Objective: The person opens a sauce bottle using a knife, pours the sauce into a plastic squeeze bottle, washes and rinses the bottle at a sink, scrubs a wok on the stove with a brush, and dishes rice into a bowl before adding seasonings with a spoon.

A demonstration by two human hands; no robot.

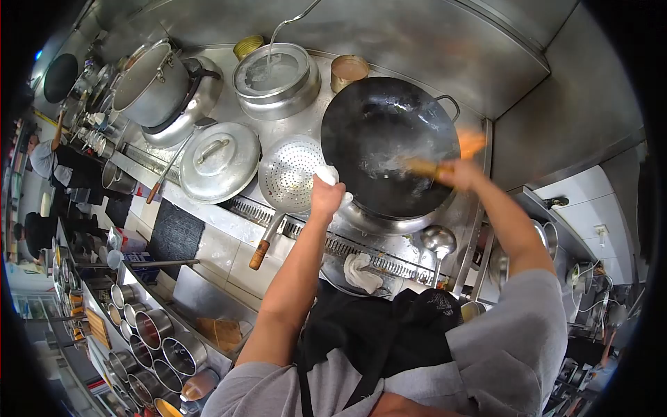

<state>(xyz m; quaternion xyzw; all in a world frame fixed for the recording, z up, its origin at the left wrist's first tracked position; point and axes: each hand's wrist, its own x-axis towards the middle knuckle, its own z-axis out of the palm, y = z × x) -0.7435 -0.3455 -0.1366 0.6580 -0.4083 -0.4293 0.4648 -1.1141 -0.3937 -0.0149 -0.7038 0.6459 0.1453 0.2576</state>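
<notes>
A large black wok (pixel 361 139) sits on the stove, with steam or water in its lower part and an orange flame beside its right rim. My left hand (pixel 326 194) is closed on a white cloth (pixel 326 174) at the wok's left rim. My right hand (pixel 459 175) grips a light brown brush or whisk (pixel 421 167) over the wok; its far end is blurred. Left of my left hand lies a perforated strainer (pixel 286 170) with a wooden handle.
A round metal lid (pixel 219 163), a covered pot (pixel 278 104) and a large pot (pixel 149 87) stand to the left. A ladle (pixel 438 240) and a crumpled cloth (pixel 362 272) lie nearer me. Another person (pixel 45 160) stands far left.
</notes>
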